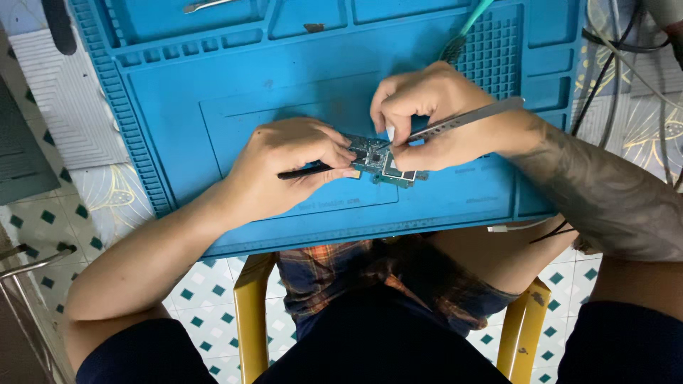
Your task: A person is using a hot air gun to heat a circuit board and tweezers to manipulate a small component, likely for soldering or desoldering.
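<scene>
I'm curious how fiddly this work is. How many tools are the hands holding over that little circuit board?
2. The left hand holds a thin black tool at the circuit board; the right hand holds metal tweezers tipped onto it. Other tools lie on the blue mat.

Bare forearms, tattooed right forearm (597, 188), plaid shirt (370, 274), dark trousers (384, 341).

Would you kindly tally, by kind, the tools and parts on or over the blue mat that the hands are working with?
Circuit board: 1
Metal tweezers, in the right hand: 1
Black slim tool, in the left hand: 1
Green-handled brush: 1
Blue mat: 1
Total: 5
</scene>
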